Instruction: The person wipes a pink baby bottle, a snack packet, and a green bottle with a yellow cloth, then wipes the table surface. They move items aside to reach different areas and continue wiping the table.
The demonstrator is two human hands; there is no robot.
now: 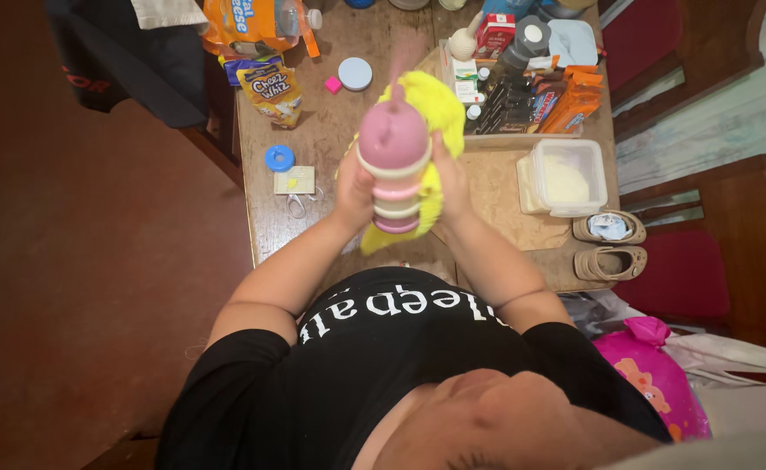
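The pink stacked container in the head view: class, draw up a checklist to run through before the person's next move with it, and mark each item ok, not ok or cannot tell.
1. Left hand has a grip on the pink stacked container: ok, it is pressed against its side.
2. Right hand supports the other side: ok, through the yellow cloth.
3. Container held upright: ok, spouted lid on top.
4. Stacked sections fully seated together: cannot tell.
5. Container held clear of the wooden table: ok, lifted above it.
6. Nearby lidded plastic box out of the way: ok, it sits apart, beside the right forearm.
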